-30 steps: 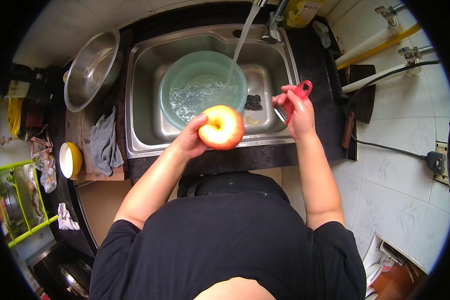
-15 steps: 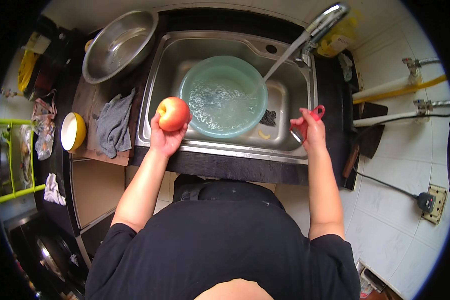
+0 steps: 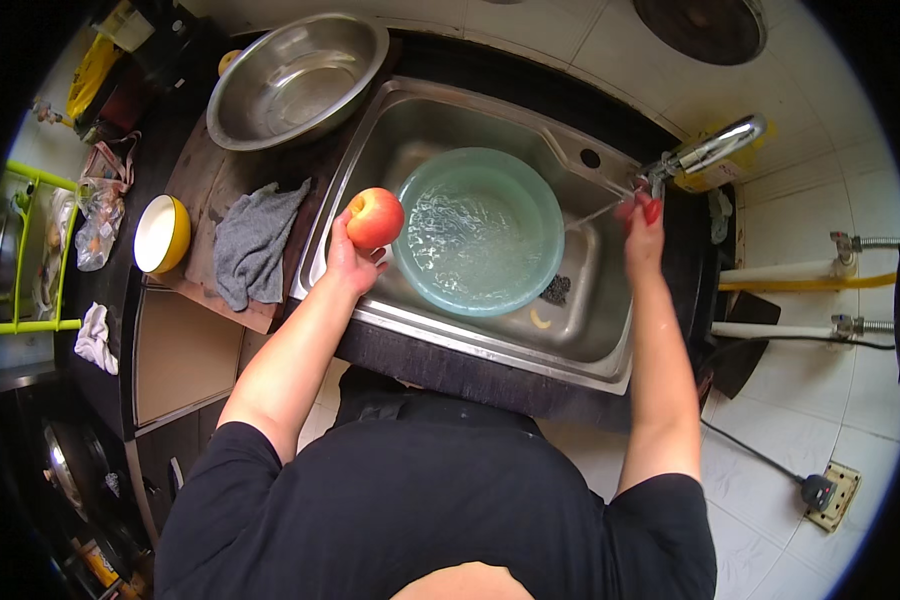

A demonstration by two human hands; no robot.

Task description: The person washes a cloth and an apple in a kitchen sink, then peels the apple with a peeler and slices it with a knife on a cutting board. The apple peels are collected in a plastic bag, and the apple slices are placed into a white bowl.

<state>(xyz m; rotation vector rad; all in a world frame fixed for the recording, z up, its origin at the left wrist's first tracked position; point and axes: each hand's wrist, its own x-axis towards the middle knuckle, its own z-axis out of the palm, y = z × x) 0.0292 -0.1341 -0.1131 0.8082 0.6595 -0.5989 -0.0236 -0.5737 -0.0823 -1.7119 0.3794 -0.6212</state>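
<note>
My left hand (image 3: 350,266) holds a red and yellow apple (image 3: 376,218) up beside the left rim of a pale green plastic basin (image 3: 553,272). Its fingers curl under the fruit. The basin stands in the steel sink (image 3: 607,345), full of rippling water. At the sink's right back, my right hand (image 3: 646,238) grips a small red-handled peeler (image 3: 653,211), close to the chrome faucet (image 3: 715,147). Motion blurs that hand and hides most of the tool. Water runs from the faucet past the fingers toward the basin.
A large steel bowl (image 3: 235,125) and a grey cloth (image 3: 260,245) lie on the wooden board left of the sink, with a yellow bowl (image 3: 162,234) at its edge. A dark strainer (image 3: 556,290) and a curved peel scrap (image 3: 540,318) lie in the sink.
My right hand has moved up and away to the faucet with the peeler. The view has turned and shifted. The apple stays in my left hand.
</note>
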